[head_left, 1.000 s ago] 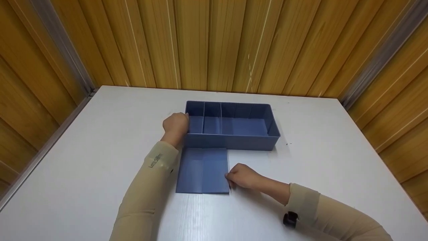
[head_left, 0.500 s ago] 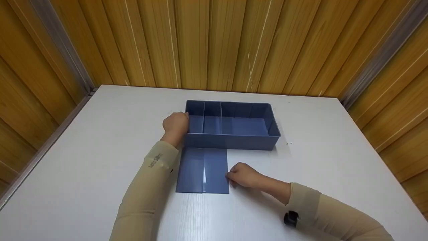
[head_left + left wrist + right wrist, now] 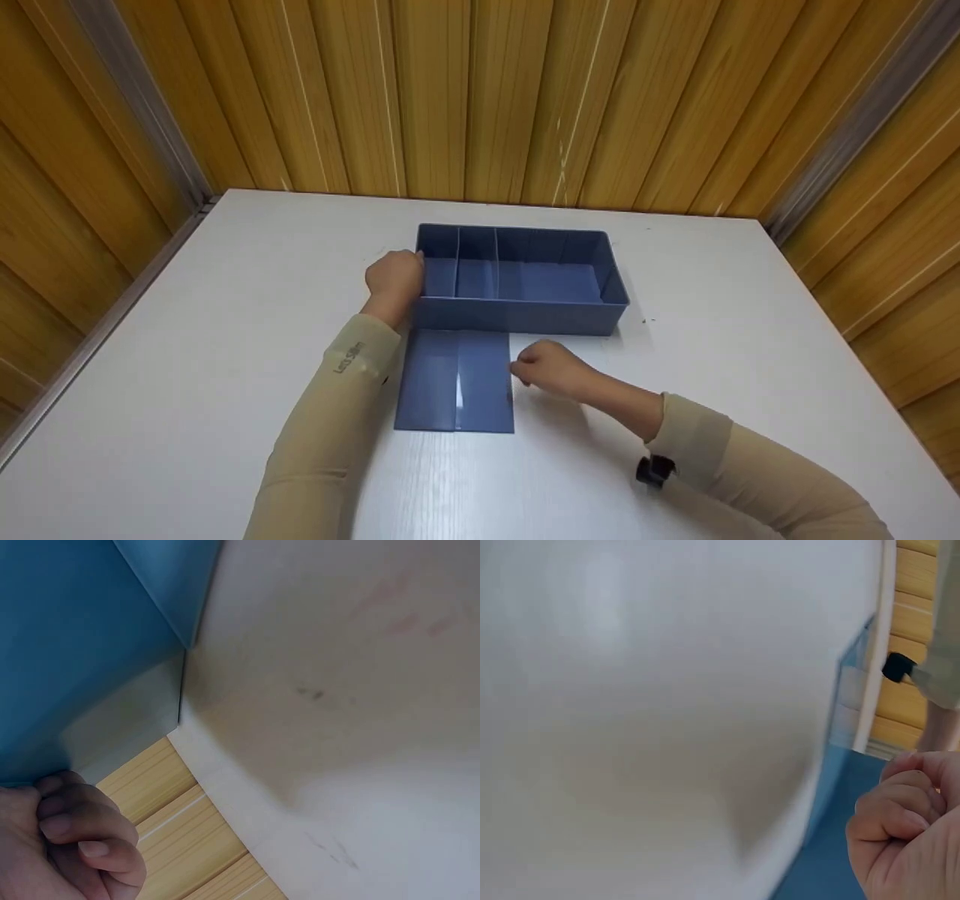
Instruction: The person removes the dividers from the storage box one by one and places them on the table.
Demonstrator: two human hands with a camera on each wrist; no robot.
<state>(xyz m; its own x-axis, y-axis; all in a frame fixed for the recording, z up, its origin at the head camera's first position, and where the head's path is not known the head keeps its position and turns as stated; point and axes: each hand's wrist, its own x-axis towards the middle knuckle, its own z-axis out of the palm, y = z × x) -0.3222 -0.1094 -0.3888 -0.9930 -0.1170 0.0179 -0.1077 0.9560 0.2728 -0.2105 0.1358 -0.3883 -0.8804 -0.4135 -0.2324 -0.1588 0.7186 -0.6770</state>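
A blue rectangular storage box (image 3: 517,318) with two upright dividers (image 3: 456,262) stands on the white table. My left hand (image 3: 395,279) grips its left wall at the rim; the left wrist view shows those fingers (image 3: 105,836) curled outside the box, with the thumb hidden. In front of the box lies a flat blue panel (image 3: 426,382) with a seam down its middle; whether it is two pieces I cannot tell. Beside its right edge my right hand (image 3: 556,369) hovers slightly above the table, fingers curled, with nothing seen in them.
The box's compartments are two narrow ones at the left and a wide one (image 3: 559,281) at the right. Yellow wood-patterned walls (image 3: 480,97) rise behind the table (image 3: 720,337) and at both sides. A black band (image 3: 656,471) sits at the right sleeve.
My right hand has left the panel's right edge and moved up and slightly away toward the box. My left hand, the box and the panel have stayed put.
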